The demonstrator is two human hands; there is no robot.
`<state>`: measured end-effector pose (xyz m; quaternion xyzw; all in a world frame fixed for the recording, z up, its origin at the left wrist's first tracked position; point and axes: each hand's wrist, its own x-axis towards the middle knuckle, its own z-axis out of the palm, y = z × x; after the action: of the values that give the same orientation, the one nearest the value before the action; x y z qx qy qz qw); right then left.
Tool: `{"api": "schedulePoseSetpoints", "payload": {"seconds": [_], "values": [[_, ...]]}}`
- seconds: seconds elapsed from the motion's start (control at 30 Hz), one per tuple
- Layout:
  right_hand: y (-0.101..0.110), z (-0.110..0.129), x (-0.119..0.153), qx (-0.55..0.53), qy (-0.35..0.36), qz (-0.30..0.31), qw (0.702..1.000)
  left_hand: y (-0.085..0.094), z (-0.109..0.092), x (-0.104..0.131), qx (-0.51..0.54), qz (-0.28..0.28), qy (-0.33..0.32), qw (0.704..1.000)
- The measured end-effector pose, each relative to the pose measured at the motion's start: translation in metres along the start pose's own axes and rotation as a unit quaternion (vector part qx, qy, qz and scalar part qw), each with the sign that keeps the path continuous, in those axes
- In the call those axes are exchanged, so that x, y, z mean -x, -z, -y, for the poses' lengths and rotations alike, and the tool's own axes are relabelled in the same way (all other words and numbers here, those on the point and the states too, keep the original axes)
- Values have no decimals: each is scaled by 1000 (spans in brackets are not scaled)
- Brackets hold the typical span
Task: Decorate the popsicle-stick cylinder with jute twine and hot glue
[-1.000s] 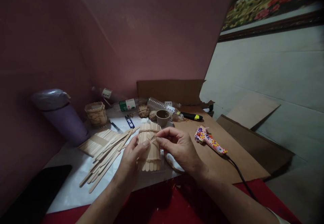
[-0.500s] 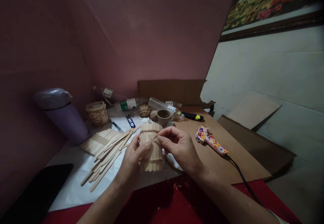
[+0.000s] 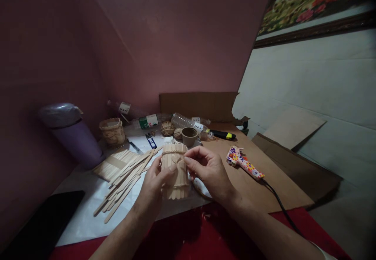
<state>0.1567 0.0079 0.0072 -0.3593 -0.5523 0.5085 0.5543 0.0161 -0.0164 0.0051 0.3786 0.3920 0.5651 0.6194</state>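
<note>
A round holder of upright wooden craft sticks (image 3: 175,176), with twine bands near its top and bottom, is held up in front of me. My left hand (image 3: 157,177) wraps its left side, thumb across the front. A small twine bow (image 3: 177,160) shows on the front of the holder. Beside it, thumb and forefinger of my right hand (image 3: 205,168) are pinched together at the holder's right side; whatever lies between those fingertips is too small to make out. Loose craft sticks (image 3: 125,185) lie to the left on white paper.
A flower-patterned glue gun (image 3: 245,164) with a black cord lies on cardboard (image 3: 282,193) at right. Behind the holder are a small cup (image 3: 189,136), twine balls (image 3: 167,128), plastic bottles (image 3: 149,121), blue snips (image 3: 151,140) and a box cutter (image 3: 222,135). A purple tumbler (image 3: 78,142) leans at left.
My right fingertips have shifted very slightly right, away from the bow. The left hand and the holder stay nearly where they were.
</note>
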Motion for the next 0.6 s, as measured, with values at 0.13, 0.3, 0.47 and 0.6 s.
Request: {"api": "schedulePoseSetpoints", "payload": {"seconds": [0.13, 0.3, 0.47, 0.6], "values": [[0, 1, -1, -31, -7, -3, 999, -2, -1, 0, 10, 4, 13, 1000], [13, 2, -7, 51, 21, -26, 998, -2, -3, 1, 30, -6, 5, 1000], [27, -12, -18, 297, 9, -34, 954, 2, -10, -2, 56, -82, 2, 995], [11, -27, -17, 390, 7, 47, 920, 10, -10, -6, 50, -99, -26, 993]]}}
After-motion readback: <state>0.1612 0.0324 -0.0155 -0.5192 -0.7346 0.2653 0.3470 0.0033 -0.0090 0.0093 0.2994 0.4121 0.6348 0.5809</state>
